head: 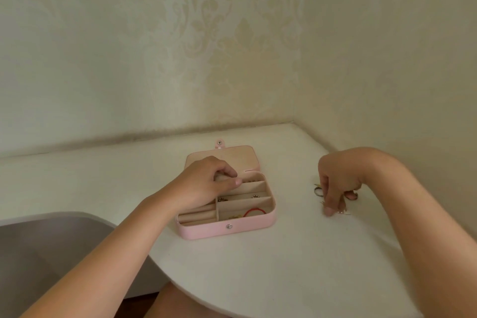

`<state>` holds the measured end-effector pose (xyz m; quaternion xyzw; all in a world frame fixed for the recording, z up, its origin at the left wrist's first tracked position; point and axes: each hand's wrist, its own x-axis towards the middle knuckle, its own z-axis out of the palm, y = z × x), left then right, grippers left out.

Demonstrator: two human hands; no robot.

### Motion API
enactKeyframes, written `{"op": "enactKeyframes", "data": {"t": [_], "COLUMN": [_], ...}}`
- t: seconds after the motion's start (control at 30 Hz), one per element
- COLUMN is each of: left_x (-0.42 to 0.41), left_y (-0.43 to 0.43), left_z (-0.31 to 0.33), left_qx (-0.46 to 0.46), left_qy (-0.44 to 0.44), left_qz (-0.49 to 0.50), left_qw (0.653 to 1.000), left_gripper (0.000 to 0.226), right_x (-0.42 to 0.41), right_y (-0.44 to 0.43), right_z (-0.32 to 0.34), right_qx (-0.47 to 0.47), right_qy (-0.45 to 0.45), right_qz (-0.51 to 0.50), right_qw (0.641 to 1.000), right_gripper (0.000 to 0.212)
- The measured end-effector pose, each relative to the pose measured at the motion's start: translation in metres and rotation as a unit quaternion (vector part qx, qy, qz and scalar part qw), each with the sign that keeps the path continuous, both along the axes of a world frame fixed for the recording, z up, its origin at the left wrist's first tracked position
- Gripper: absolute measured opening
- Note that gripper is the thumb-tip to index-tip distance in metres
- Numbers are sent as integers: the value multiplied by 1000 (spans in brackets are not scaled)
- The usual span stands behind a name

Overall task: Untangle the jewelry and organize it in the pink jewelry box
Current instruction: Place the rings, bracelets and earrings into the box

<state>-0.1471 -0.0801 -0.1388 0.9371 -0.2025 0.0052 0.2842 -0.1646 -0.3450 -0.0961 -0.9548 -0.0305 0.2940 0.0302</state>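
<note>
While the small rounded-rectangular pink jewelry box lies open on the white tabletop, its long axis runs left to right, with the right end turned slightly away from the person. The cream-lined lid is folded flat back, and its snap tab points at the wall. The front wall, with a metal snap, faces the person.

Contents: a thin red loop and some gold pieces sit in the front right compartment. Small metal bits lie in the narrow compartments behind, too small to identify.

Left hand: over the back left of the box, fingers curled, thumb tip against forefinger tip in a pinch. Cannot tell whether anything is between them.

Right hand: well to the right of the box, wrist raised, fingers bent downward with the tips on the tabletop. They sit among a scatter of loose jewelry, with metal rings visible on either side of the fingers. Cannot tell whether the tips grip a piece.

A grey rounded-corner surface sits lower left, below the table edge. Cream damask wallpaper is behind.
</note>
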Motion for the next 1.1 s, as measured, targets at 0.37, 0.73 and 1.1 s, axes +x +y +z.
{"op": "enactKeyframes", "data": {"t": [0.37,0.73,1.1], "left_x": [4,-2,-11], "left_y": [7,5,-25], "left_z": [-12,2,14], "left_qx": [-3,-104,-302], "left_qy": [10,68,167], "left_qz": [-16,-2,-53], "left_qw": [1000,992,937], "left_gripper": [18,15,22], "right_x": [3,10,12], "right_y": [15,6,29], "right_z": [-8,-9,-5], "right_qx": [63,215,564], "right_qy": [-40,-143,-190], "right_qz": [62,47,-9], "right_qw": [995,965,803], "right_gripper": [16,5,18]}}
